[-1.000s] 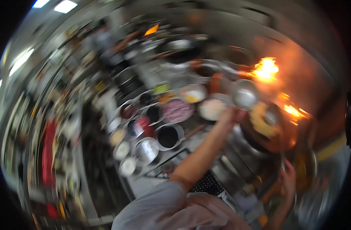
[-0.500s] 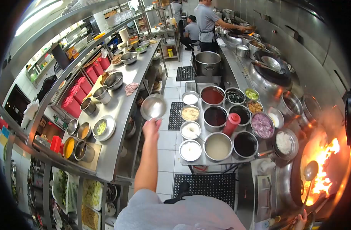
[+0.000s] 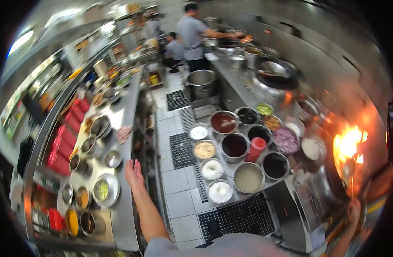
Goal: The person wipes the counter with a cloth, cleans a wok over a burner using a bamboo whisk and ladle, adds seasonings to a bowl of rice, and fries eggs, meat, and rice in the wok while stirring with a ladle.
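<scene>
My left hand [image 3: 135, 173] reaches out over the edge of the left steel counter with its fingers stretched out and nothing in them. Just beyond its fingertips, a small metal bowl [image 3: 112, 159] rests on the counter, apart from the hand. A plate [image 3: 112, 201] holding a bowl of chopped greens [image 3: 102, 191] lies nearer to me. At the lower right, my right hand [image 3: 354, 210] is closed around the handle of a ladle [image 3: 349, 168]. The ladle's head is in the wok [image 3: 332, 182], where tall flames [image 3: 350, 143] rise; blur and glare hide the wok's contents.
Between the counters stands a table crowded with sauce pots [image 3: 248, 177], a red squeeze bottle [image 3: 257, 148] and a pot of chopped purple onion [image 3: 286, 140]. Black mats [image 3: 236, 216] lie on the tiled floor. Further back, a co-worker [image 3: 192, 36] stands at the stoves.
The metal bowl has left my left hand and now sits on the left counter. My left hand has opened. The camera view has swung and tilted, and more of my right arm shows.
</scene>
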`<action>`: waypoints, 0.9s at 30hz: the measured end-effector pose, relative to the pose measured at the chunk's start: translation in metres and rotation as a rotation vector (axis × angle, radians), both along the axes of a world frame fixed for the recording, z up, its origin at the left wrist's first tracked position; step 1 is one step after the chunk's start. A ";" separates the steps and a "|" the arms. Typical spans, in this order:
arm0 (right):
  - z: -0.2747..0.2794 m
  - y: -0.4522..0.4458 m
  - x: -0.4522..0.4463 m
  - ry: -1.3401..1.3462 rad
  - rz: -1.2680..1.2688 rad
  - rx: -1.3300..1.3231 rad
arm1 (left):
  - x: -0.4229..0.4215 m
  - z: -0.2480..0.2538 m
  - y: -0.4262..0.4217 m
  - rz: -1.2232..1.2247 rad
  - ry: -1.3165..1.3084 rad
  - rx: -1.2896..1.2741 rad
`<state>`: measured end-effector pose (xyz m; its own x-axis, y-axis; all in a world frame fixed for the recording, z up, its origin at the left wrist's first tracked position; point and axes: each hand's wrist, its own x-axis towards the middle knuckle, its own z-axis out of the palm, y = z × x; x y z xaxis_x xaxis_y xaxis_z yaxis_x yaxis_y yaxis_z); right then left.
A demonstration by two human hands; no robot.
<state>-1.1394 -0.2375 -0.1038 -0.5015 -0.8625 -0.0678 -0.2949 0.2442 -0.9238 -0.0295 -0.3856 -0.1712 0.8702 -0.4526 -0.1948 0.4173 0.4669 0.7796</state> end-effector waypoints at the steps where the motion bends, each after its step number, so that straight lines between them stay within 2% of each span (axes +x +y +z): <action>1: -0.015 -0.011 -0.002 -0.039 -0.037 -0.043 | -0.051 0.034 -0.001 -0.080 -0.085 0.019; 2: -0.004 -0.028 0.042 0.018 -0.138 -0.007 | -0.109 0.066 -0.001 -0.167 -0.168 0.034; 3: -0.008 -0.042 0.047 -0.003 -0.122 0.052 | -0.155 0.078 -0.005 -0.297 -0.222 0.032; 5: 0.020 -0.058 0.111 -0.071 -0.253 0.092 | -0.243 0.090 -0.007 -0.576 -0.337 0.023; 7: 0.056 -0.039 0.135 -0.078 -0.191 0.185 | -0.327 0.095 0.000 -0.840 -0.475 0.013; 8: 0.073 -0.022 0.139 -0.146 -0.267 0.229 | -0.366 0.096 0.007 -0.948 -0.552 0.009; 10: 0.077 0.011 0.103 -0.058 -0.172 0.296 | -0.433 0.093 0.025 -1.275 -0.576 -0.007; 12: 0.077 0.025 0.075 -0.012 -0.142 0.303 | -0.502 0.089 0.038 -1.562 -0.435 -0.010; 15: 0.057 0.005 0.054 0.188 -0.132 0.243 | -0.598 0.091 0.039 -1.910 -0.631 0.071; 16: 0.055 -0.005 0.056 0.256 -0.159 0.242 | -0.629 0.090 0.035 -1.938 -0.777 0.056; 18: 0.061 -0.004 0.061 0.174 -0.122 0.228 | -0.682 0.094 0.025 -1.961 -1.075 0.030; 20: 0.073 0.023 0.043 0.015 -0.035 0.295 | -0.724 0.108 0.018 -1.780 -1.291 -0.154; 23: 0.084 0.059 0.007 0.038 -0.024 0.326 | -0.778 0.113 -0.006 -1.448 -1.608 -0.456; 26: 0.062 0.037 0.004 0.538 0.001 0.211 | -0.841 0.120 -0.021 -1.292 -1.732 -0.587; 27: 0.059 0.029 0.009 0.586 -0.013 0.278 | -0.858 0.119 -0.026 -1.269 -1.798 -0.593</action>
